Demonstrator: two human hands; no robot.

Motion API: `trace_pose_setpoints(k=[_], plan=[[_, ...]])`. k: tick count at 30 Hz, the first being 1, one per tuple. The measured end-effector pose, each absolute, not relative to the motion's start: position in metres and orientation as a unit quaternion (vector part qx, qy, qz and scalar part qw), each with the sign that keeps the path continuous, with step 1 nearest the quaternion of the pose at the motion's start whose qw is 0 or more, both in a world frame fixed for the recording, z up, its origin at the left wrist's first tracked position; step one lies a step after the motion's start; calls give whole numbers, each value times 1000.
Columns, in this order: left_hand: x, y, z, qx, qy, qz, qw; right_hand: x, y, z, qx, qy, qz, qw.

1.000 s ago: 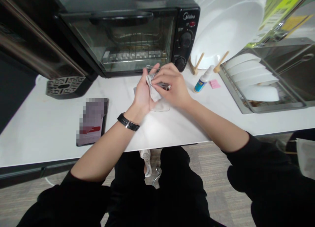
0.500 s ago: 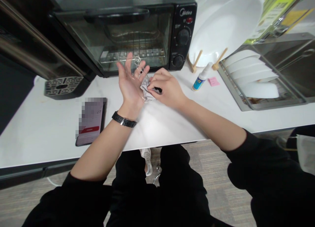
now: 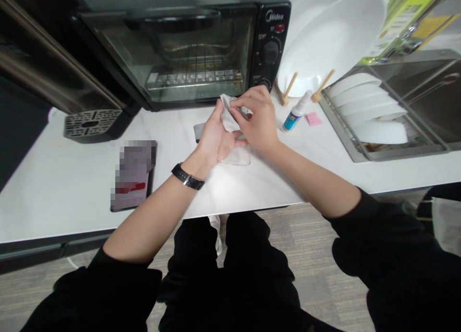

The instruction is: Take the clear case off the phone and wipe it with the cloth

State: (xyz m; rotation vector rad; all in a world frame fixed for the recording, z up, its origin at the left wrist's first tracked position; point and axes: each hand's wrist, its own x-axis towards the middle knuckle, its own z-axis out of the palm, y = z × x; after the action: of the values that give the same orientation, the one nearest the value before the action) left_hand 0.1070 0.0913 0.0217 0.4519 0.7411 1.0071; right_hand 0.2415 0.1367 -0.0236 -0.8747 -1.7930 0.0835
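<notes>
Pinching a gray cloth [image 3: 228, 115] in my closed right fingers [image 3: 252, 101], my left fingers [image 3: 216, 116] open against it, I hold it above a clear case [image 3: 239, 156] on the white bench [image 3: 72, 197].

The grey cloth [image 3: 229, 113] looks matt. The clear plastic case [image 3: 238, 155] is glossy, the white stone countertop [image 3: 65, 197] smooth and polished.

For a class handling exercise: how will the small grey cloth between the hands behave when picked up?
Probably floppy: the cloth creases and folds where the right hand pinches it against the left hand. Probably light too, since fingertips alone seem to carry it.
</notes>
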Motion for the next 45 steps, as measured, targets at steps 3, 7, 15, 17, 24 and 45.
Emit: trace_pose_setpoints(k=[3, 7, 15, 17, 24, 45], plan=[[107, 93, 23, 190, 333, 483, 787, 238, 130, -18, -329, -771, 66, 541], [100, 98, 22, 193, 286, 553, 759, 231, 124, -14, -246, -809, 80, 527], [72, 111, 21, 216, 311, 650, 658, 224, 119, -18, -201, -854, 130, 462], [68, 113, 22, 216, 308, 662, 648, 225, 120, -19, -236, -854, 120, 448], [75, 109, 26, 219, 308, 642, 667, 228, 126, -23, -291, -839, 42, 458], [100, 101, 17, 244, 303, 504, 771, 234, 126, -12, -269, -794, 60, 542]])
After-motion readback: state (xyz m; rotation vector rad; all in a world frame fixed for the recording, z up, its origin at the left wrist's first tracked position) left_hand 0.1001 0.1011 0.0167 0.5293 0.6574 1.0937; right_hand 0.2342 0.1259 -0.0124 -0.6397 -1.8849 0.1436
